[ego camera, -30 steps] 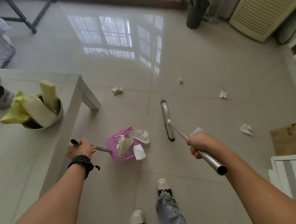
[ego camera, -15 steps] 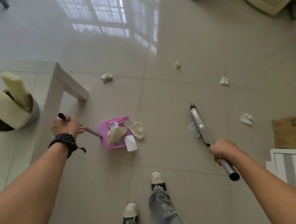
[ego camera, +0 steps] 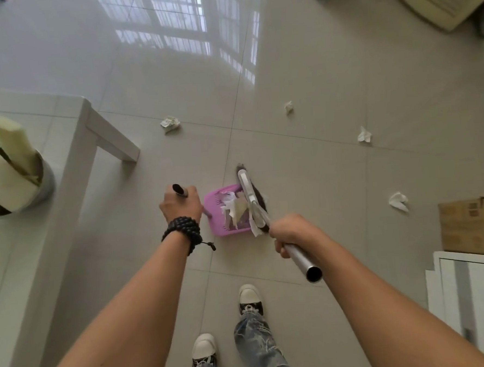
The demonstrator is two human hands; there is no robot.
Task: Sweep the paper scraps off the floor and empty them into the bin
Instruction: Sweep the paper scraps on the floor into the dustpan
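A: Glossy tiled floor, listed left to right. Left hand?

B: Fingers closed around dustpan handle; pan just right of it.

A: Right hand?

B: Clenched on broom; head lies lengthwise across the pan mouth, pressing scraps in.

A: Loose scraps?

B: Four: one far-left, one farther on, two rightward, nearer the broom hand.

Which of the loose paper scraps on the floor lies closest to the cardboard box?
The crumpled white scrap just left of the cardboard box. The other three loose scraps lie farther up the floor, away from it.
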